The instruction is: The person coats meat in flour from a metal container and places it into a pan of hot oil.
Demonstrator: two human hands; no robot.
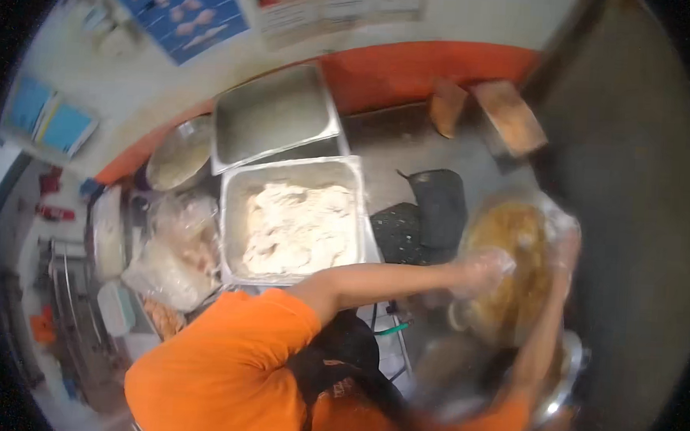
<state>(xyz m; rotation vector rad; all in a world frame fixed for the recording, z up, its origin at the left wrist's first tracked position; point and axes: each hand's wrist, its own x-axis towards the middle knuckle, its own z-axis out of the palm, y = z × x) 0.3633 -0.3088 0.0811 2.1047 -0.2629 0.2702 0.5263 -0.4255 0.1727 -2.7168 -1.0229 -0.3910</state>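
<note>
Golden-brown mass [522, 291] in a wide container [547, 201], right of the person, between both hands.
From my end: left hand [482, 273] lies over the mass, right hand [564, 239] at the container's far-right edge; both look covered in clear film. Blur; I cannot tell whether either hand's fingers are closed on anything. Judgement: heavy in bulk, contents soft and loose, perhaps slippery; best held by opposite edges, low down. I cannot tell bag from basin. Just left lie dark, flat items [441, 209]; a shiny metal bowl [577, 364] sits close below, restricting the near side. Farther left, a steel pan [234, 210] holds a pale mass [305, 229], its near-right corner overlapped by the left arm; a second pan [272, 110] stands behind.
</note>
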